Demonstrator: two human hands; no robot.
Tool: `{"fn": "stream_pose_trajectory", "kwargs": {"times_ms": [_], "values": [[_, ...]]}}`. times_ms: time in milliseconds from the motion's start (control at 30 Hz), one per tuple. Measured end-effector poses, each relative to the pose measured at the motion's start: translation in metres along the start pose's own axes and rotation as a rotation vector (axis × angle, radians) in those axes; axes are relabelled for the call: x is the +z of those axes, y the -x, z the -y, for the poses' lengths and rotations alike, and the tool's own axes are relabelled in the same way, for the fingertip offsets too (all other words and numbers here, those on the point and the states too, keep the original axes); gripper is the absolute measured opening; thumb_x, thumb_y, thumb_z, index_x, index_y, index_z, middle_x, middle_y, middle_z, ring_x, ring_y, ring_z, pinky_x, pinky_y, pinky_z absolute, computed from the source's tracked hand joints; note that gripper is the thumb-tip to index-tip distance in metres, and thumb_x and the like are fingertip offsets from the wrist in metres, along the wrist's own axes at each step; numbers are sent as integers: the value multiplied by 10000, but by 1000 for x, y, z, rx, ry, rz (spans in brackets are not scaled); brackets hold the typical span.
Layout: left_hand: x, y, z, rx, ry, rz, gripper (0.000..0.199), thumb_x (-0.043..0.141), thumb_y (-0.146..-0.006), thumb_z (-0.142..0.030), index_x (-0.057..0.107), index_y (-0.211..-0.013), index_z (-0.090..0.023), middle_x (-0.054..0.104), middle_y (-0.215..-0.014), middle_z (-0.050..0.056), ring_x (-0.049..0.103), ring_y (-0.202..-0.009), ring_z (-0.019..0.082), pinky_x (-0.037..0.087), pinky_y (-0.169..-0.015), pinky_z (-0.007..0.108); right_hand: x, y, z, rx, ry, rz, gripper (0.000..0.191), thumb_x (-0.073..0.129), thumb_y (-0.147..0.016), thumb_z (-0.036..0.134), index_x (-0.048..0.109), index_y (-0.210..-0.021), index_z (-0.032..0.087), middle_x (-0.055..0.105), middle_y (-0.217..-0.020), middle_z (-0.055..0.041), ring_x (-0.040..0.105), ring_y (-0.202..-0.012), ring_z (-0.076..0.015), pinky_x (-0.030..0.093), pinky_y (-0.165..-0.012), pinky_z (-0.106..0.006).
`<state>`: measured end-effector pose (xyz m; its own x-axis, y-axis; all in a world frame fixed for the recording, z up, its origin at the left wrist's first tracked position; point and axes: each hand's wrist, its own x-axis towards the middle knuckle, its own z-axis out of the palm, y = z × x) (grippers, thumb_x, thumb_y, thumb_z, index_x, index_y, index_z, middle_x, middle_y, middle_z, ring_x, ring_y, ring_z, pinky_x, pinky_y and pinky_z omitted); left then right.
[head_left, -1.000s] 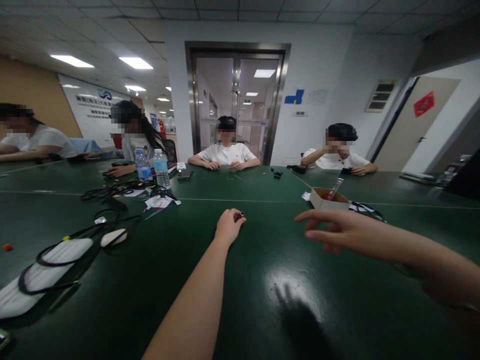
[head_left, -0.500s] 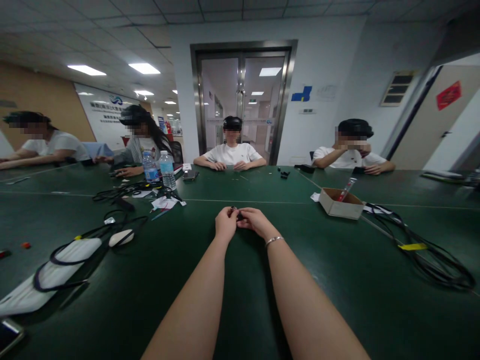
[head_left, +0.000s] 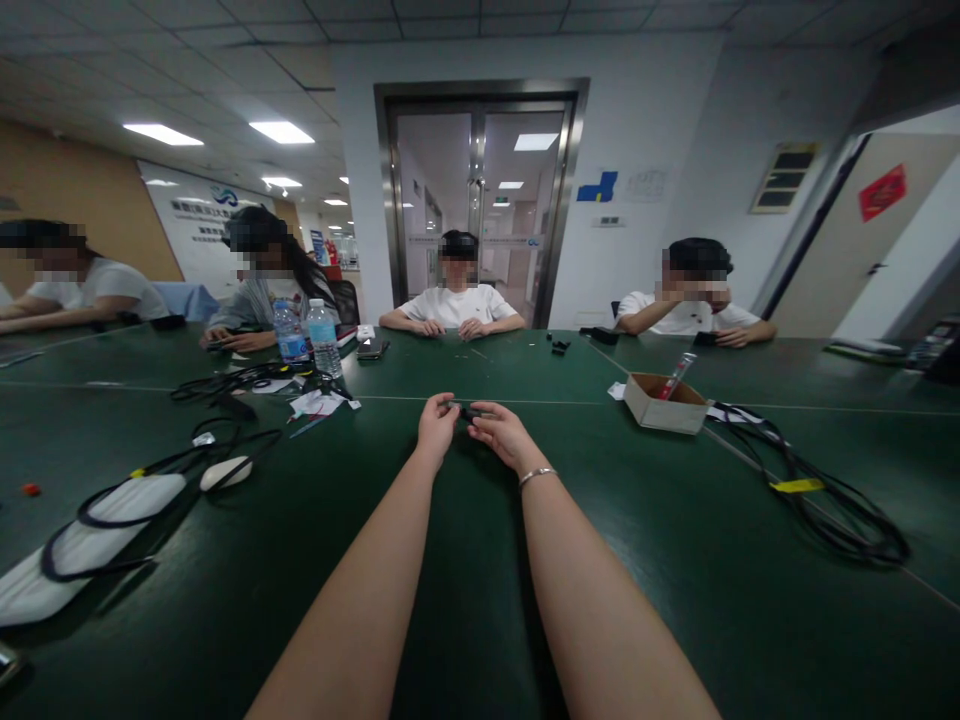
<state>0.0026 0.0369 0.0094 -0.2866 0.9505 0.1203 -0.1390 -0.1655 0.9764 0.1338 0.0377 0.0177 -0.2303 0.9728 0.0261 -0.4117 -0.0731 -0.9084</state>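
Just above the green table (head_left: 480,560), both my hands meet around a small black piece (head_left: 466,414); fingers partly cover it and its kind is too small to make out. My left hand (head_left: 436,428) pinches its left end between thumb and fingertips. On the other end, the thumb and fingers of my right hand (head_left: 501,434) are closed, with a bracelet (head_left: 537,475) around that wrist.
Left of my hands lie a white power strip (head_left: 97,535), black cables, scraps of paper and two water bottles (head_left: 324,340). At right stand a small open box (head_left: 667,412) and a coiled cable (head_left: 840,515). Several people sit across the table.
My hands have drawn slightly apart and tilted, so more of the small black piece shows between them. The whole view has shifted a little, with the table items sliding left.
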Motion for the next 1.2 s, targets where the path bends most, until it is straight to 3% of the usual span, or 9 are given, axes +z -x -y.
{"fn": "stream_pose_trajectory", "kwargs": {"times_ms": [233, 533, 800, 967, 1200], "values": [[-4, -6, 11, 67, 16, 78, 203, 606, -764, -113, 645, -963, -111, 673, -942, 104, 643, -805, 140, 522, -821, 314, 0, -1, 4, -39, -34, -84, 191, 523, -857, -3, 597, -984, 119, 653, -759, -51, 657, -572, -130, 599, -626, -242], [-12, 0, 3, 258, -396, 89, 155, 654, -763, -166, 704, -909, -168, 706, -910, 70, 648, -839, 173, 496, -852, 328, -8, -1, 1, -60, -31, -119, 188, 572, -812, -46, 633, -936, 82, 649, -719, -53, 654, -588, -133, 616, -642, -244], [-11, 4, -2, 214, -429, 100, 172, 624, -793, -239, 708, -927, -171, 705, -866, 63, 639, -779, 163, 492, -773, 287, -9, -1, 0, -73, -14, -108, 227, 534, -805, -55, 647, -927, 100, 610, -649, -23, 636, -588, -123, 618, -716, -279], [-12, 5, -3, 216, -479, 97, 208, 589, -811, -320, 708, -900, -176, 689, -779, 44, 617, -718, 161, 460, -694, 271, -9, -1, 0, -79, -9, -92, 232, 542, -800, -57, 652, -924, 106, 592, -628, -4, 626, -576, -111, 621, -681, -255], [-12, 6, -1, 234, -522, 112, 242, 524, -837, -363, 691, -896, -197, 660, -728, 19, 590, -678, 152, 427, -648, 256, -8, 0, 2, -68, 30, -72, 241, 511, -828, -56, 629, -971, 99, 653, -724, -54, 670, -619, -139, 604, -598, -219]]}}
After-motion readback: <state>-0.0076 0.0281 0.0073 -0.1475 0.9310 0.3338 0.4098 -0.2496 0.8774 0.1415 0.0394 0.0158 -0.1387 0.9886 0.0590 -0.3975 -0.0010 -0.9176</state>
